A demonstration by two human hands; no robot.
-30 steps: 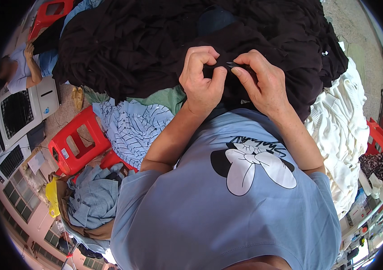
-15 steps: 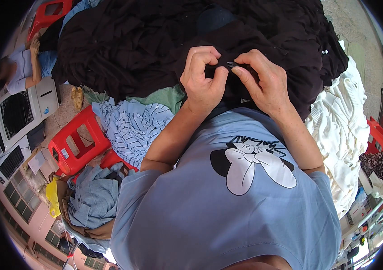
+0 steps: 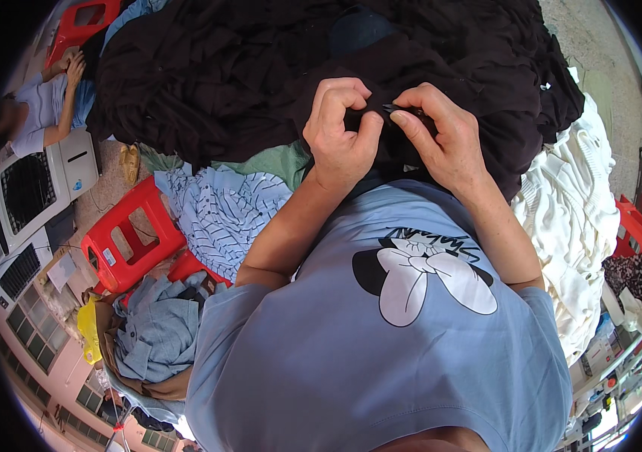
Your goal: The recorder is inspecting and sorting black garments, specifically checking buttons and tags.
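Observation:
Dark cloth (image 3: 246,83), almost black, lies heaped in front of me and reaches up to my body. My left hand (image 3: 340,132) is closed, with curled fingers and thumb pinching a fold of this cloth. Close beside it on the right, my right hand (image 3: 441,139) grips a small pointed dark metal tool (image 3: 389,108) between thumb and forefinger. Only the short tip of the tool shows, directed at the cloth by my left hand; the rest is hidden in the fingers.
White knitwear (image 3: 566,218) is piled on the right. On the left lie a blue patterned garment (image 3: 223,215), a red plastic stool (image 3: 136,237) and a bag of blue-grey clothes (image 3: 155,331). Another person (image 3: 46,113) sits at the far left, near a red chair.
My hands have barely moved; both keep their hold. At the far left, the other person's hands have shifted and one is now raised.

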